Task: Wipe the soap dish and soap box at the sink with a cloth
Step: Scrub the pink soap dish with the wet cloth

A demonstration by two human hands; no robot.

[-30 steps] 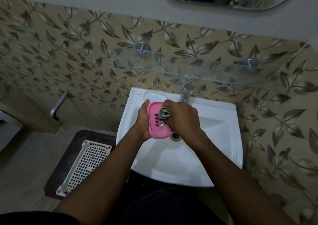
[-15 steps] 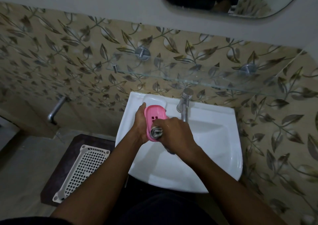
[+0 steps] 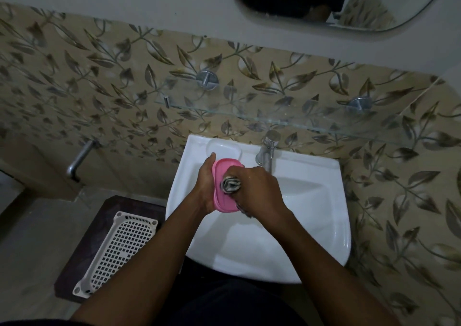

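My left hand (image 3: 204, 188) grips a pink plastic soap box (image 3: 220, 183) from its left side, holding it on edge over the white sink (image 3: 311, 226). My right hand (image 3: 257, 193) is closed around a bunched striped grey cloth (image 3: 231, 185) and presses it against the box's smooth pink face. A moulded soap dish recess (image 3: 223, 149) sits in the sink's rear left corner, just behind the box, and looks bare.
A chrome tap (image 3: 267, 151) stands at the sink's back, right of the hands. A glass shelf (image 3: 274, 118) runs along the tiled wall above. A white perforated basket (image 3: 117, 251) lies on a dark mat on the floor to the left. A wall spout (image 3: 79, 158) sticks out at left.
The pink box has been turned: its slotted side showed earlier, a smooth side faces me now. My right hand with the cloth shifted lower on it. The camera view tilted up slightly.
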